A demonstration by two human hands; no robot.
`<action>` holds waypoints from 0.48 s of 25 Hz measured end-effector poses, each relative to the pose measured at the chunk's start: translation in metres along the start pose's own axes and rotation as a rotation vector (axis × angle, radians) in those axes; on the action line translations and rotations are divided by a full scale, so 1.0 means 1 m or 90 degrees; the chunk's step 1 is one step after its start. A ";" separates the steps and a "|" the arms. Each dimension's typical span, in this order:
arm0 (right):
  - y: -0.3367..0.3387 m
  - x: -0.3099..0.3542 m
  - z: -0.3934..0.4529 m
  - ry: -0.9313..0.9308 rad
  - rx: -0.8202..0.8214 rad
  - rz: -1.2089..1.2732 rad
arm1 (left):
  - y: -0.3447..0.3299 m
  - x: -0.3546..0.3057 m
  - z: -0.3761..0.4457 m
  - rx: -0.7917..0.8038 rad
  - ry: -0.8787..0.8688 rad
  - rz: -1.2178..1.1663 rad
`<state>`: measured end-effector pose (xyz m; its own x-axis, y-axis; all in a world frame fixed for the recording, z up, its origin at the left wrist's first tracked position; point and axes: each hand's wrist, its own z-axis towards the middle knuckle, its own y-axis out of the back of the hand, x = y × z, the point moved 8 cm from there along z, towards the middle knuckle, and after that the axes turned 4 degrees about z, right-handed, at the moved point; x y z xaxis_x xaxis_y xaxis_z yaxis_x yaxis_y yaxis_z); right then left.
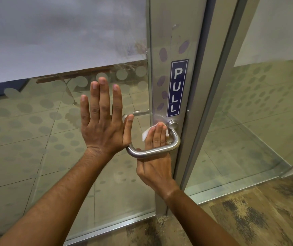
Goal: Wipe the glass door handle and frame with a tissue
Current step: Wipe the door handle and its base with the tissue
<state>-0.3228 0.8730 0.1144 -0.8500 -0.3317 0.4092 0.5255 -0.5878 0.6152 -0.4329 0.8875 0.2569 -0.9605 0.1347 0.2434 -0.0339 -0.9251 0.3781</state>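
A curved steel door handle (pixel 160 151) is fixed to the grey metal frame (pixel 176 32) of a glass door (pixel 53 50). My right hand (pixel 155 164) reaches up behind the handle bar and presses a white tissue (pixel 146 134) flat against the frame, just below the handle's round mount (pixel 172 123). My left hand (pixel 103 121) lies flat on the glass to the left of the handle, fingers spread and pointing up, its thumb touching the handle's left end. It holds nothing.
A blue PULL sign (pixel 176 87) runs down the frame above the handle. Frosted dots pattern the lower glass. A second glass panel (pixel 266 103) and its frame stand to the right. Worn, mottled flooring (pixel 248 219) lies at the door's foot.
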 end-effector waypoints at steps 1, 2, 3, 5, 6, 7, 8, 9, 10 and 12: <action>0.000 -0.001 -0.001 0.013 0.003 -0.017 | 0.000 0.000 0.000 0.001 0.000 -0.005; -0.002 -0.005 -0.007 0.018 0.016 -0.029 | 0.001 -0.001 0.000 -0.002 0.000 -0.008; -0.006 -0.009 -0.018 0.004 0.040 -0.035 | 0.001 0.000 -0.001 0.000 0.001 -0.008; -0.014 -0.017 -0.036 -0.041 0.076 -0.026 | 0.001 0.000 -0.001 0.000 0.000 -0.007; -0.015 -0.019 -0.040 -0.053 0.072 -0.010 | 0.001 0.000 -0.001 0.000 -0.002 -0.008; -0.015 -0.018 -0.040 -0.056 0.060 0.008 | 0.001 -0.001 -0.001 0.001 -0.003 -0.008; -0.015 -0.017 -0.037 -0.057 0.054 0.026 | 0.001 -0.001 -0.001 0.002 -0.003 -0.007; -0.013 -0.016 -0.036 -0.067 0.058 0.047 | 0.000 -0.001 0.000 0.004 -0.001 -0.006; -0.010 -0.015 -0.037 -0.084 0.055 0.074 | 0.000 0.000 0.000 0.005 0.000 -0.007; -0.003 -0.010 -0.038 -0.137 0.027 0.146 | 0.000 0.000 -0.001 0.002 0.000 -0.007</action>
<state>-0.3177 0.8500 0.0826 -0.6838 -0.2854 0.6715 0.7079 -0.4826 0.5158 -0.4330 0.8866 0.2559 -0.9600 0.1453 0.2392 -0.0441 -0.9226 0.3832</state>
